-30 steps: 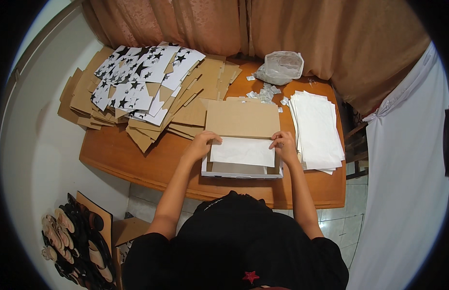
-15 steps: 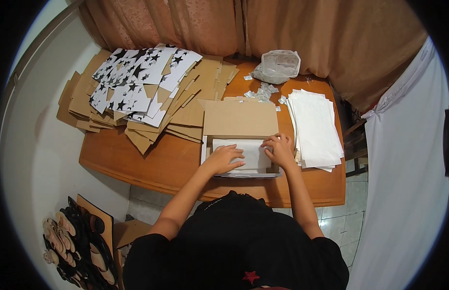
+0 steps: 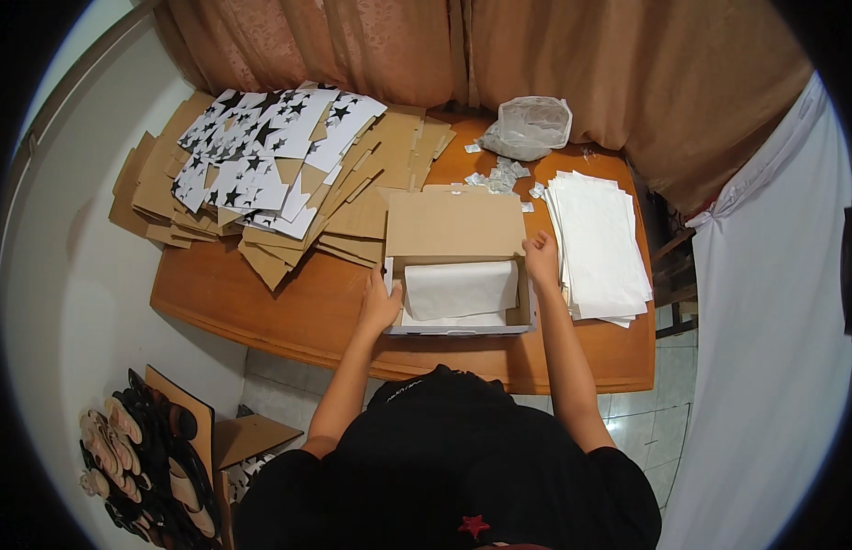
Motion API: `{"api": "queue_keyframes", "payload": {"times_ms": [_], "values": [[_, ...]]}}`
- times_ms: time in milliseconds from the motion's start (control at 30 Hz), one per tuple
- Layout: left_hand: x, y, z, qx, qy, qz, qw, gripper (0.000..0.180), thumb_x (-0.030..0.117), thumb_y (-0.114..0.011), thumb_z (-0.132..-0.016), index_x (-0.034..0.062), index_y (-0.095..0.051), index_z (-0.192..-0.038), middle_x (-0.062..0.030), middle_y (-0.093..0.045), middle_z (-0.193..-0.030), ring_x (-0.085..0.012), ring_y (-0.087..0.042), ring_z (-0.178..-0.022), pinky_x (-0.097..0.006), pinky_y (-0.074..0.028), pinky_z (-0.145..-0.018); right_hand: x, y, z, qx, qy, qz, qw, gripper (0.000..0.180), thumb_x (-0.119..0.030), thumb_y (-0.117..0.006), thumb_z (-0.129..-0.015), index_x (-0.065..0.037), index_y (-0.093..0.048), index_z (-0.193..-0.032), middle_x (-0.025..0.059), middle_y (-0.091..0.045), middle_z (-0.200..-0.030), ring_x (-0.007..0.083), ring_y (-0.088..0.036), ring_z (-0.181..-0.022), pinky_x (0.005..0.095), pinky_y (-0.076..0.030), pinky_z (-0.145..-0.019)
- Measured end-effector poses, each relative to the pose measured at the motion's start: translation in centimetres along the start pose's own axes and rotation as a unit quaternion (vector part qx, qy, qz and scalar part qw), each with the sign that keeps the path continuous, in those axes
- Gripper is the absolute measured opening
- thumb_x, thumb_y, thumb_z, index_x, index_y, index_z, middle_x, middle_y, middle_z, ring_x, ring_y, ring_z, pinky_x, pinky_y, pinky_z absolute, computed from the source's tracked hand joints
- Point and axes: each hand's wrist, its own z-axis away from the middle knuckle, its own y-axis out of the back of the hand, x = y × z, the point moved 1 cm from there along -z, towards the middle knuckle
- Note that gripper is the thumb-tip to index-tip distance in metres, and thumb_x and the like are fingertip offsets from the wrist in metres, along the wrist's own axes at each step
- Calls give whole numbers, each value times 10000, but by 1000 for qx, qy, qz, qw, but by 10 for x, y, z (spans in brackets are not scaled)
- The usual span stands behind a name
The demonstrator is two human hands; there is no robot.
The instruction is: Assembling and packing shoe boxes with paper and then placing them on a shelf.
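Observation:
An open cardboard box [image 3: 458,325] sits at the front middle of the wooden table [image 3: 288,316], its lid [image 3: 453,225] standing back. White tissue paper [image 3: 461,289] lies folded inside it. My left hand [image 3: 380,307] grips the box's left wall. The box's right rear corner is held by my right hand [image 3: 541,259], near the hinge of the lid. Both forearms come up from the lower edge.
A heap of flat cardboard blanks, some printed with black stars [image 3: 261,160], covers the table's left. A stack of white paper sheets [image 3: 596,243] lies right of the box. A clear plastic bag [image 3: 531,128] and small sachets [image 3: 499,176] sit behind. Sandals [image 3: 137,458] lie on the floor at lower left.
My hands left the tissue paper inside the box and moved outward to the box's left and right sides. The paper now lies flatter in the box.

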Motion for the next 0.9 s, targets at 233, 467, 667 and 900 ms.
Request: {"api": "queue_keyframes", "payload": {"times_ms": [233,467,667,900], "values": [[-3,-12,4,-119,90,176,973,600,82,-528,-824,-40,-246,-1339,-270,-380,-1311,-364,-367,-1242,-369,-306,-1015,29,3,-25,29,-47,-104,993,420,-282,-482,-895,11,-492,-1196,97,-574,-1054,156,-527,-969,259,-389,-823],[20,-27,-18,-82,39,440,893,564,115,-614,-836,-27,-309,-1289,-183,-324,-1370,-236,-343,-1262,-333,-282,-1036,14,33,-14,52,52,-350,934,459,-447,-307,-943,-81,-567,-1040,30,-589,-996,128,-505,-959,298,-353,-836],[36,-22,-5,-173,-168,62,969,816,188,-794,-610,2,-355,-1272,-178,-311,-1377,-323,-316,-1268,-394,-289,-1032,18,69,27,60,198,-216,954,521,-466,-319,-907,-43,-615,-974,103,-570,-1100,207,-472,-1099,385,-318,-944],[12,-51,18,18,28,219,975,763,56,-787,-564,48,-376,-1206,-159,-466,-1174,-325,-474,-1097,-390,-398,-918,12,75,94,-35,197,-61,978,245,-181,-675,-689,-51,-645,-894,131,-508,-1179,259,-478,-1102,366,-367,-940]]}}
